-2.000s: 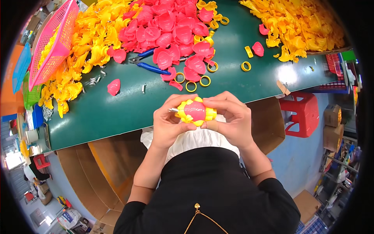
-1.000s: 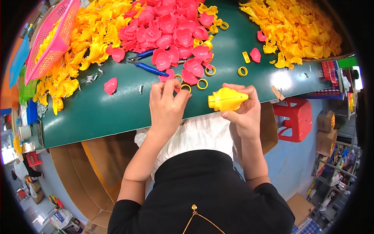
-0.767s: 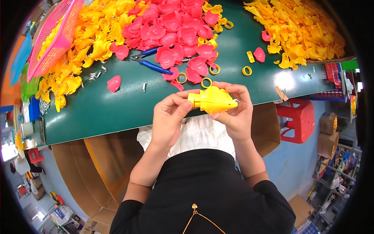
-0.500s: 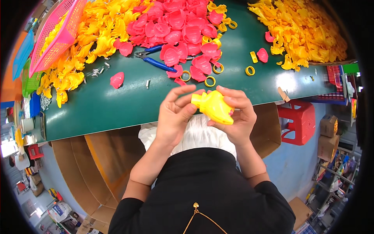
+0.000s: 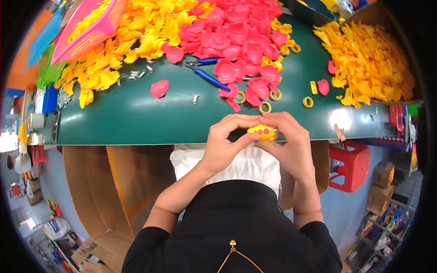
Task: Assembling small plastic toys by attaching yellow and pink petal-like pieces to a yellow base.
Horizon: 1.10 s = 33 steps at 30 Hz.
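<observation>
Between both hands is a hollow-looking yellow plastic toy part (image 5: 263, 132), with a row of small red-pink spots along the side facing up. My left hand (image 5: 226, 144) pinches its left end between thumb and fingers. On the other end my right hand (image 5: 291, 142) is closed, fingers over the top and thumb below. A small shiny metal bit shows by the right fingers. The fingers cover much of the part. It is held at the table's near edge, just below a yellow ring (image 5: 264, 107) and some pink shell-shaped pieces (image 5: 258, 88).
On the green table (image 5: 136, 113) lie blue-handled cutting pliers (image 5: 211, 79), a small metal cylinder (image 5: 195, 99) and a heap of yellow pieces (image 5: 150, 41). A box of yellow parts (image 5: 373, 63) stands right, a pink basket (image 5: 91, 34) left. Cardboard boxes (image 5: 91, 182) and a red stool (image 5: 350, 166) are below.
The yellow part has been turned: its narrow neck no longer shows, and the spotted side faces up. My left fingers have closed in on it. The whole view has shifted, showing more of the table's far side.
</observation>
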Motion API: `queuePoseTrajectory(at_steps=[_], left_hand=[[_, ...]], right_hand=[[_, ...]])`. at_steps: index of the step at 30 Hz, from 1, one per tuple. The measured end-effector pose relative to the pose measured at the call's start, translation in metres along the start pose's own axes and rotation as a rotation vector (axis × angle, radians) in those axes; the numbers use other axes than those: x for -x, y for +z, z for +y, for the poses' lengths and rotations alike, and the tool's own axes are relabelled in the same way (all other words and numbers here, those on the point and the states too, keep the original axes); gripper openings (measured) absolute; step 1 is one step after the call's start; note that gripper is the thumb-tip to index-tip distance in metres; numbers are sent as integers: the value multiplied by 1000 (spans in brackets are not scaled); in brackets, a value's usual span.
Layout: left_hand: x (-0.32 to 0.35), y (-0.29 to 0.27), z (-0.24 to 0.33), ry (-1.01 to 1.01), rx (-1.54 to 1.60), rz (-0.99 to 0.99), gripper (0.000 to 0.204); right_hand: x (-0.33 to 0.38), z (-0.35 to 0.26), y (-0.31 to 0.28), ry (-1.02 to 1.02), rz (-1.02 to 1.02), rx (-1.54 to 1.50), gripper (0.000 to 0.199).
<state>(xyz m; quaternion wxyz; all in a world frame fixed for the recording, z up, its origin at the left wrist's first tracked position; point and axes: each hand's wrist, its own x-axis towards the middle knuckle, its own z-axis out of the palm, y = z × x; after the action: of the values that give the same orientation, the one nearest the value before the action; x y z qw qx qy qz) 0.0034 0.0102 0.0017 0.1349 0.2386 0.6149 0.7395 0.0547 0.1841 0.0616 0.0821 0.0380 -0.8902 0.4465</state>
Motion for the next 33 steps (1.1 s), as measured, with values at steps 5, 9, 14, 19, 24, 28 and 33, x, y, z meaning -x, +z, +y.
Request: queuePoseTrajectory(at_steps=[5,9,14,19,24,28,33], left_hand=[[-12,2,9,165,-368,27,19],[-2,-9,0,228,-522,73,22],[-11,-8,11,246,-509,12,22],[-50,-107,49,384,-1035,246,17],[-89,-221,59,380,-1881,490,25],[-105,-248,52,181,-1852,308,26],[-113,-261,69,-146,-996,238,34]], right_hand=[[6,14,11,112,63,-176,43],[7,10,20,-4,54,-35,42],[14,12,24,65,179,-194,38],[43,3,-52,429,-217,242,47],[83,11,-89,109,-192,781,42],[3,-32,-41,55,-193,362,19],[-121,-43,51,-246,-254,211,16]])
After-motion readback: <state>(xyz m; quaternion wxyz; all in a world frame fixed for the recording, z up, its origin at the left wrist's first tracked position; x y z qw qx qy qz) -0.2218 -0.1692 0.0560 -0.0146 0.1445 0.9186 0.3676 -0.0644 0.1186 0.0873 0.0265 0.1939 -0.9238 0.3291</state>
